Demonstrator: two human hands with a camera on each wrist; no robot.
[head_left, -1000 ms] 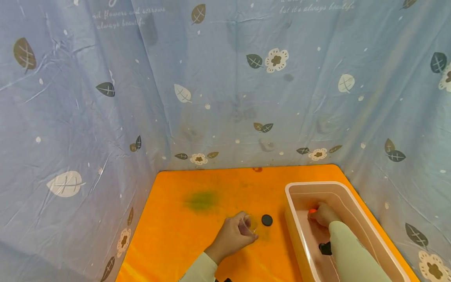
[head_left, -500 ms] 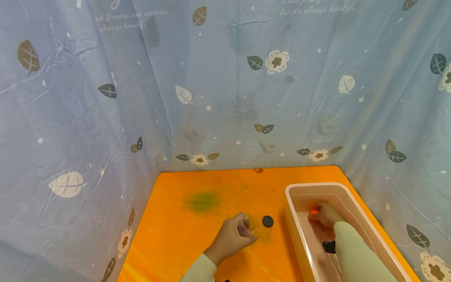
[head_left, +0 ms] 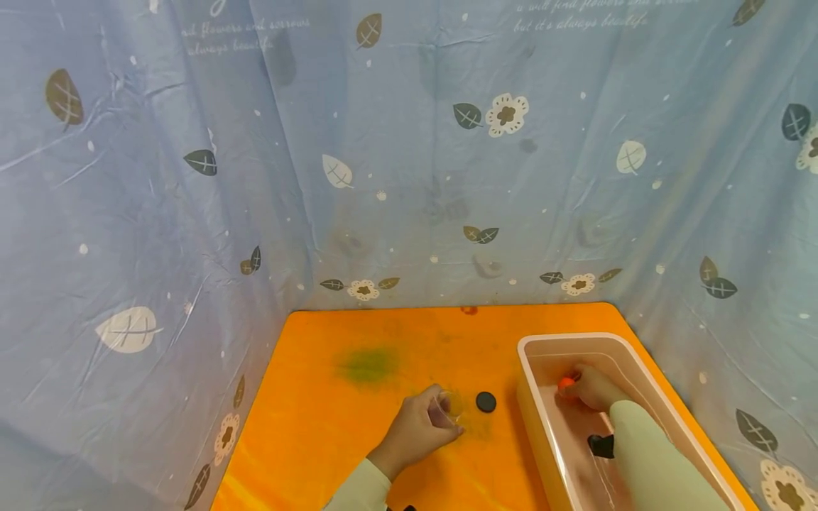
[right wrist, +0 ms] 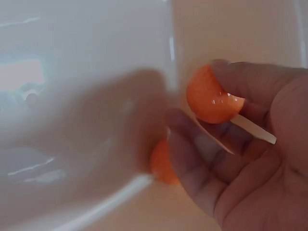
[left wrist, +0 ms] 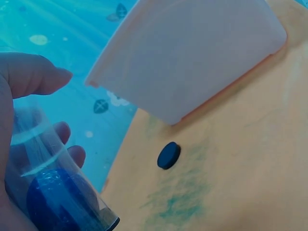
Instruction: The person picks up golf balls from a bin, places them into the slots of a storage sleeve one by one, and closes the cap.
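My left hand [head_left: 418,429] rests on the orange table [head_left: 332,426] and grips a small clear tube [left wrist: 53,185] with a dark blue ball inside. A black round cap [head_left: 486,402] lies on the table just right of it, also seen as the cap [left wrist: 168,155] in the left wrist view. My right hand [head_left: 591,388] is inside the white bin [head_left: 530,355] and pinches an orange lollipop [right wrist: 211,96] by its round head; its white stick runs across the fingers. The lollipop [head_left: 565,383] shows as an orange dot in the head view.
The bin [left wrist: 192,53] stands at the table's right side. A black object [head_left: 599,445] lies inside it beside my right sleeve. An orange reflection [right wrist: 161,163] shows on the bin's glossy wall. Blue leaf-print cloth [head_left: 409,156] walls the table on three sides. A green smudge [head_left: 367,363] marks the tabletop.
Almost nothing has moved. My right hand shifted slightly inside the bin, still holding the orange lollipop; my left hand keeps the tube in the same spot.
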